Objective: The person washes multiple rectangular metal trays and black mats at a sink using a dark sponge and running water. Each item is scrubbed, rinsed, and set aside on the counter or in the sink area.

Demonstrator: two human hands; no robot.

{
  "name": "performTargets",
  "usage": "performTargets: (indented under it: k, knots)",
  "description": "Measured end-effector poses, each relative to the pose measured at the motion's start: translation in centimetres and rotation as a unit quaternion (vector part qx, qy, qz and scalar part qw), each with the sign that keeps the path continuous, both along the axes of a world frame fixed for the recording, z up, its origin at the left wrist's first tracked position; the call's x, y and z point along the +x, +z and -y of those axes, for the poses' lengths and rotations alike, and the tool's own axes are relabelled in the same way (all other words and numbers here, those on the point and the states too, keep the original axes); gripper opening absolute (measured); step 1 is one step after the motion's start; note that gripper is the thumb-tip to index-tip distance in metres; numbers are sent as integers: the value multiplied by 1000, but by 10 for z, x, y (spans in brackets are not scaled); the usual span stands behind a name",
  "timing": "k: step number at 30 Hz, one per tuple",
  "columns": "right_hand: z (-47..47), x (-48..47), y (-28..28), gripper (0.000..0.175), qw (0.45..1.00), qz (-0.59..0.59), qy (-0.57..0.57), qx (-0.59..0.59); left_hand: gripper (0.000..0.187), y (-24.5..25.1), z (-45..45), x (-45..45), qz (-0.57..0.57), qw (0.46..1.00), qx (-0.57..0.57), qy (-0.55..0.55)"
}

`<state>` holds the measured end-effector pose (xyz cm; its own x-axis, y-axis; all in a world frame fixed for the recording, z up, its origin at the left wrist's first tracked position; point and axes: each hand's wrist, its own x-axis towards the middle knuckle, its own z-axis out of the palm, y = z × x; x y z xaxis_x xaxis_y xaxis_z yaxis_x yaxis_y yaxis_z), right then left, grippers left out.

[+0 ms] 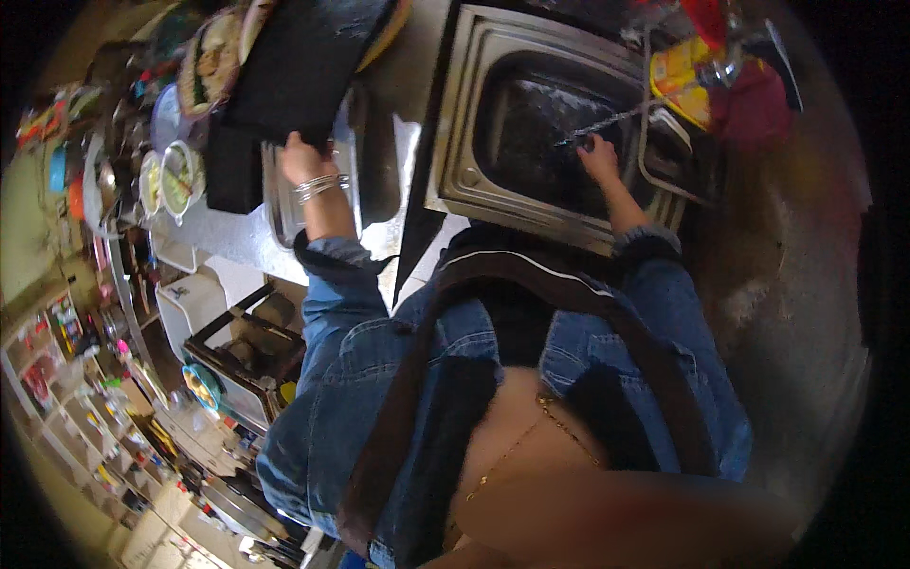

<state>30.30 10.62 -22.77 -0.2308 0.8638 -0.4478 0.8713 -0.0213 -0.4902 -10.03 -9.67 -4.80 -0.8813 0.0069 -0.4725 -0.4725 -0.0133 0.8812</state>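
My left hand is at the near edge of a large flat black panel, its fingers closed on that edge. The panel lies tilted over a metal tray on the counter. To the right is a metal sink basin with a dark inside. Above the basin, my right hand has its fingers closed around a small dark thing, too small to name. A stream of water runs from the tap down to this hand.
Left of the panel stand plastic tubs of food and a platter. A yellow packet and a dark red cloth are by the tap. A wire rack stands at the sink's right. A stove is at lower left.
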Motion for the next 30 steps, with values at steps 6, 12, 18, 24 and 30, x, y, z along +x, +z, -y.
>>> performTargets:
  k: [6, 12, 18, 24, 30]
  knots:
    - [62, -34, -43, 49, 992, 57, 107, -21, 44, -14, 1, 20, 0, 973, 215, -78]
    - [-5, -74, -71, 25, 948, 27, 285, 141, 45, -49, -3, 127, 153, 939, 137, -276]
    - [-56, 10, -77, 33, 924, -74, -310, 213, 42, -153, -79, 164, -1, 792, -119, -598]
    - [36, 1, -55, 35, 961, -30, 233, 149, 42, -222, -136, 203, -29, 514, -485, -707]
    - [12, 12, -36, 41, 980, 113, 134, 92, 32, -213, -137, 198, -98, 381, -510, -765]
